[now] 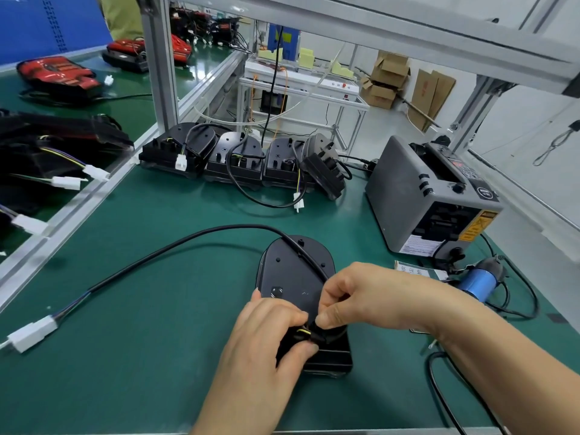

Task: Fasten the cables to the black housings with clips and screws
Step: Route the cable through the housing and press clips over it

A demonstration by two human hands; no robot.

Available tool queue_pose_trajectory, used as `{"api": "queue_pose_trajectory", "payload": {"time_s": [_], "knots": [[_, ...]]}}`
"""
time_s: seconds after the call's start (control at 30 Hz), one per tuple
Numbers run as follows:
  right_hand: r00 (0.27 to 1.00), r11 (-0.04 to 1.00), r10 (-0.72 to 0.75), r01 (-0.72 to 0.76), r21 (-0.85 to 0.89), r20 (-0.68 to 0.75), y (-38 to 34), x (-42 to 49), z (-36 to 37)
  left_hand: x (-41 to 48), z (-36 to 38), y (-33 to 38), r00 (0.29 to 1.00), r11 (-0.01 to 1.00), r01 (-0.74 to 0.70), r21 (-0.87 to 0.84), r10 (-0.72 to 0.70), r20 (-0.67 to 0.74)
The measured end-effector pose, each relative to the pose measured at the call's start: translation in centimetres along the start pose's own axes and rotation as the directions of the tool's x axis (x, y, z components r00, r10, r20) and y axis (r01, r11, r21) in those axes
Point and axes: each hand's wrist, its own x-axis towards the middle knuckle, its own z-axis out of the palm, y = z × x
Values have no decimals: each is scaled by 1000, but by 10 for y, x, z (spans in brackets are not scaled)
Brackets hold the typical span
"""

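A black housing [292,271] lies flat on the green mat in front of me. A black cable [175,243] runs from its near end over its top and curves left to a white connector [31,335]. My left hand [266,337] grips the housing's near end where thin yellow and black wires come out. My right hand [354,296] pinches the cable right beside the left fingers. What sits between the fingertips is hidden.
Several black housings [235,158] with cables stand in a row at the back. A grey tape dispenser [430,196] sits at the right, a blue electric screwdriver [480,281] lies beside it. More housings and red parts [59,73] fill the left belt behind an aluminium rail [78,199].
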Motion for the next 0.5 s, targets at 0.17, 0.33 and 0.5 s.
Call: {"api": "queue_pose_trajectory", "payload": {"time_s": [0.17, 0.33, 0.5], "knots": [[1000, 999, 3, -4, 51, 27, 5, 2, -3, 0, 0, 0, 1000, 1000, 3, -2, -3, 5], [1000, 997, 9, -10, 78, 18, 6, 4, -1, 0, -1, 1, 1000, 1000, 15, -9, -15, 6], [1000, 997, 7, -7, 70, 5, 5, 5, 0, 0, -1, 2, 1000, 1000, 10, -12, -10, 12]]}}
